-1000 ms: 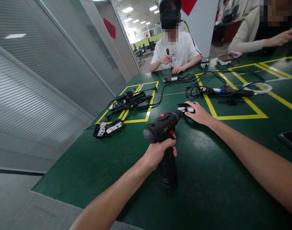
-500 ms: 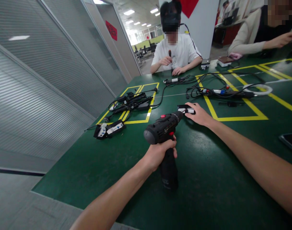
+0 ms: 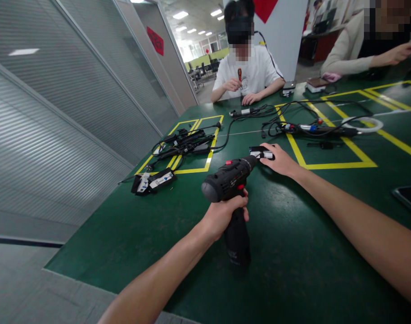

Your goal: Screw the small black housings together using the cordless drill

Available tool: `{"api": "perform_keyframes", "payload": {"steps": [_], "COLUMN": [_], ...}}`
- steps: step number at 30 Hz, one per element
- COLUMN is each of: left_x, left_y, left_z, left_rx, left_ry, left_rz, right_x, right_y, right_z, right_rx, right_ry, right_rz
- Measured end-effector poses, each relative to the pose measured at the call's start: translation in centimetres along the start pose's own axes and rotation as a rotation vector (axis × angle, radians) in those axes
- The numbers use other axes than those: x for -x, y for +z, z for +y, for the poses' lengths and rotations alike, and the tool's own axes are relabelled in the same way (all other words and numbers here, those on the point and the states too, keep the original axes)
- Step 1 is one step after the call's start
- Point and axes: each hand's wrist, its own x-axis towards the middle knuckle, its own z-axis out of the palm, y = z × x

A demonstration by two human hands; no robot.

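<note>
My left hand [image 3: 222, 216] is wrapped round the handle of a black cordless drill [image 3: 227, 177] with red switches. The drill's chuck points away from me, toward a small black and white block-shaped part [image 3: 261, 153] on the green table. Fingers of my right hand [image 3: 277, 159] grip that part from its right side. The drill's tip meets or nearly meets the part; whether it touches is hard to see. What the part is cannot be made out.
Black cables and adapters [image 3: 188, 144] lie in a yellow-taped area at the left. An opened black case [image 3: 154, 181] sits in front of them. More cables and a pen-like tool [image 3: 309, 129] lie at the right, near a dark flat device [image 3: 408, 198]. Opposite, a person holds a screwdriver [image 3: 239, 75].
The drill, the part and both my hands stay almost where they were. Across the table, the person's screwdriver has turned slightly, showing its red handle.
</note>
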Motion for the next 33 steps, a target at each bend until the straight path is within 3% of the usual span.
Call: {"api": "perform_keyframes", "payload": {"steps": [33], "left_x": [0.1], "left_y": [-0.06], "left_z": [0.02], "left_rx": [0.009], "left_ry": [-0.014], "left_rz": [0.008], "right_x": [0.1], "right_y": [-0.12], "right_z": [-0.12], "right_rx": [0.004], "right_ry": [0.005], "right_rz": [0.006]}}
